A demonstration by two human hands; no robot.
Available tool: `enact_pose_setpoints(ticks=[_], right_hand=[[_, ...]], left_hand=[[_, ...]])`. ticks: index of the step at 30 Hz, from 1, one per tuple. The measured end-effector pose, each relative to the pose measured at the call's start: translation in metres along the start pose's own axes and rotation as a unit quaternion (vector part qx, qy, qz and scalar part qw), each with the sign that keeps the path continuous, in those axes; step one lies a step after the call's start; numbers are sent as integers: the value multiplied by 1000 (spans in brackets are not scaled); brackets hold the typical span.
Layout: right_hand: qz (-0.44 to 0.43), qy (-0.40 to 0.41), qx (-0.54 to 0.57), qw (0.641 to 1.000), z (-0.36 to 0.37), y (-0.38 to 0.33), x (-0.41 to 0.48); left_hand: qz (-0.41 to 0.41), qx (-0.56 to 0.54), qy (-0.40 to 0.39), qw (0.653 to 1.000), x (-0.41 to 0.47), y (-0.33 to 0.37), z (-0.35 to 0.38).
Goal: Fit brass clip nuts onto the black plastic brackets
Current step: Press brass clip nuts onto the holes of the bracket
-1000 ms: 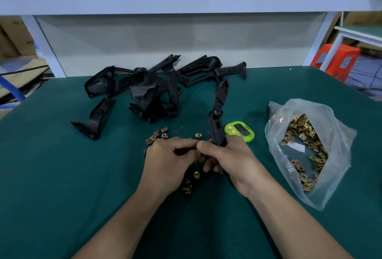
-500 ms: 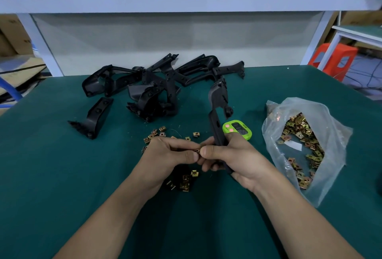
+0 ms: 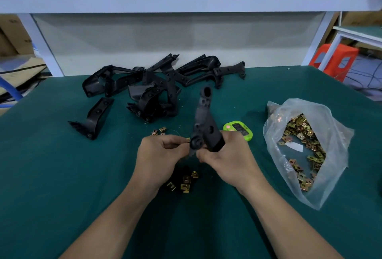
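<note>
Black bracket (image 3: 204, 128) gripped by right hand (image 3: 228, 160), left hand (image 3: 158, 156) fingers (image 3: 175, 140) pinching brass clip nut (image 3: 187, 139)

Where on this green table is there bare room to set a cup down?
Bare cloth lies near left, between the lone bracket and the left forearm, and far right, behind the bag of nuts. Crowded in the middle: bracket pile, loose nuts, timer, left hand pinching a clip nut, right hand gripping a raised bracket.

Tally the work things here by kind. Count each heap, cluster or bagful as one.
Held bracket: 1
Lone bracket: 1
Bracket heap: 1
Pinched clip nut: 1
Loose nut clusters: 2
Bag of nuts: 1
Green timer: 1
Total: 8
</note>
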State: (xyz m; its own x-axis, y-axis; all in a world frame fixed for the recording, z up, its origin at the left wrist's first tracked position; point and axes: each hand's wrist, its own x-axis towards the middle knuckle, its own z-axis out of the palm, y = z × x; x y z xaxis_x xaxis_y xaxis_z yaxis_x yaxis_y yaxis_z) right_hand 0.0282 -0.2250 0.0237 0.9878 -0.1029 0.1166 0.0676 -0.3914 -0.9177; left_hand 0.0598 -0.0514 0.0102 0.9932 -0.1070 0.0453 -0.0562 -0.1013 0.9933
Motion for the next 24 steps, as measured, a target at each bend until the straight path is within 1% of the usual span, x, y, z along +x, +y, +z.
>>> enact_pose_setpoints(ticks=[3,6,11,14,18,21,24], right_hand=[[-16,5,-45,999,5,0,-2],[-5,-2,-39,999,6,0,-4],[8,-24,-49,998,1,1,-3],[29,-44,-8,999,-1,1,-1],[81,-48,97,991,-3,0,2],[104,-52,139,984,-7,-4,2],[125,-73,163,976,-10,-8,2]], left_hand=[[17,-19,-16,1000,-1,2,0],[28,17,-22,999,0,-1,-2],[-31,-7,-48,998,5,-3,-4],[-26,-15,-75,997,3,-1,-4],[-3,-15,-109,994,-1,5,-3],[15,-14,-145,989,-3,6,-3],[20,-16,-157,987,-3,9,-2]])
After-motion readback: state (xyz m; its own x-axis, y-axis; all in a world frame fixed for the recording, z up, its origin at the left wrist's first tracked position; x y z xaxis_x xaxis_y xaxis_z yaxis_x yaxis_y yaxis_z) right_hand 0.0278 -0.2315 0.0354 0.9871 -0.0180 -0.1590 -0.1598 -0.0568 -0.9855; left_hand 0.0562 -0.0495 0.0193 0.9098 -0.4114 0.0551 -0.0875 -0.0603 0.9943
